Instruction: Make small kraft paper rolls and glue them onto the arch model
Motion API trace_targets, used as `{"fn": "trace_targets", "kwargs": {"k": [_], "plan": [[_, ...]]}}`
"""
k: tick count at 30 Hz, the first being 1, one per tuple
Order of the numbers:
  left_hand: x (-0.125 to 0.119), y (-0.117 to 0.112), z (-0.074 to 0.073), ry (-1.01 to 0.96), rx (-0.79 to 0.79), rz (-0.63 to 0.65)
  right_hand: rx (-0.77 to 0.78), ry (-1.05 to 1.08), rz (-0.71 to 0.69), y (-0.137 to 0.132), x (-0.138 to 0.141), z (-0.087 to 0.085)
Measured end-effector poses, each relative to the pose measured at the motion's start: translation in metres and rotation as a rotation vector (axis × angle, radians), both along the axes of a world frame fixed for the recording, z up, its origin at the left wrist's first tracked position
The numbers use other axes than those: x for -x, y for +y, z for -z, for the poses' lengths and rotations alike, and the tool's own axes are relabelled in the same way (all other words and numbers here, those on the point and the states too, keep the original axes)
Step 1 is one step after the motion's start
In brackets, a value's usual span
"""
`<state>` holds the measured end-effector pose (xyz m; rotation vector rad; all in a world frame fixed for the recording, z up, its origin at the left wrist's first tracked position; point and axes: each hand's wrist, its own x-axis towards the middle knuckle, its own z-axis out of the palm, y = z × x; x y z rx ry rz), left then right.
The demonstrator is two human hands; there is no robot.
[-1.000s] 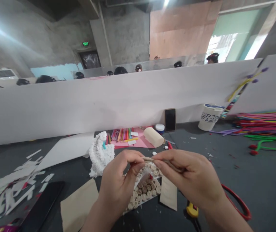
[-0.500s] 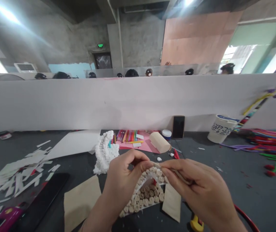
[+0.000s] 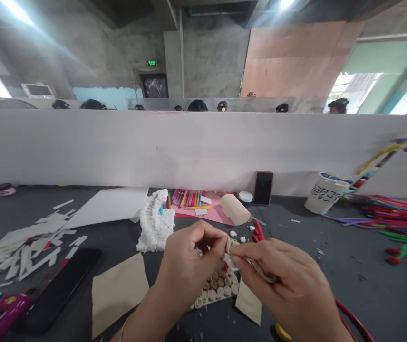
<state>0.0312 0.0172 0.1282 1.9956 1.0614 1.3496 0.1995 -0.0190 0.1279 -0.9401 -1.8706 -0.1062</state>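
Note:
My left hand (image 3: 189, 266) and my right hand (image 3: 289, 280) meet in front of me, both with fingers pinched closed on a twisted beige strip (image 3: 229, 244). A loop of the strip (image 3: 262, 272) hangs under my right fingers; whether it is cloth or paper I cannot tell. Below and behind my hands lies a craft piece (image 3: 220, 283) covered in small beige rolled coils, partly hidden by my fingers. A square beige sheet (image 3: 120, 292) lies left of my left wrist, and a smaller beige piece (image 3: 249, 301) is beside the craft piece.
A white bumpy model (image 3: 156, 223) stands behind my left hand. Further back are colored pencils (image 3: 188, 199), a beige roll (image 3: 235, 209), an upright phone (image 3: 263, 188) and a patterned cup (image 3: 326, 194). Paper strips (image 3: 25, 247), a black phone (image 3: 64, 285) and a purple glue gun (image 3: 5, 316) lie left.
The strip between my fingertips now shows as an upright fold, and a loop of it hangs below my right hand. My hands cover more of the coil-covered piece. The view has shifted slightly.

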Motion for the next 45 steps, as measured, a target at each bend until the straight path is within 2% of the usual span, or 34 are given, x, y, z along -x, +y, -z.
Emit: {"fn": "trace_targets", "kwargs": {"k": [4,8,10,16,24,30,33,36,39,45], "plan": [[-0.006,-0.003,0.001,-0.024,-0.003,0.020,0.151,0.037,0.011,0.000,-0.002,0.000],[-0.005,-0.003,0.001,-0.024,0.076,0.112,0.472,0.128,-0.078,0.001,-0.009,0.002],[-0.005,-0.003,0.001,-0.042,0.115,0.145,0.585,0.192,-0.136,0.001,-0.012,0.003],[-0.006,-0.004,0.005,-0.082,0.153,0.176,0.743,0.324,-0.207,0.000,-0.015,0.005],[-0.002,-0.003,0.005,-0.126,0.278,0.307,0.693,0.361,-0.210,0.007,-0.020,0.005],[0.000,0.001,0.003,-0.338,0.537,0.529,0.739,0.461,-0.493,0.003,-0.017,0.001],[-0.001,0.003,0.003,-0.396,0.632,0.584,0.779,0.484,-0.552,0.002,-0.018,0.002],[-0.003,0.004,0.003,-0.380,0.643,0.569,0.791,0.436,-0.541,0.004,-0.021,0.005],[-0.003,0.003,0.001,-0.358,0.577,0.505,0.767,0.397,-0.482,0.006,-0.023,0.006],[-0.004,-0.002,-0.003,-0.347,0.507,0.442,0.748,0.362,-0.368,0.002,-0.020,0.000]]}}
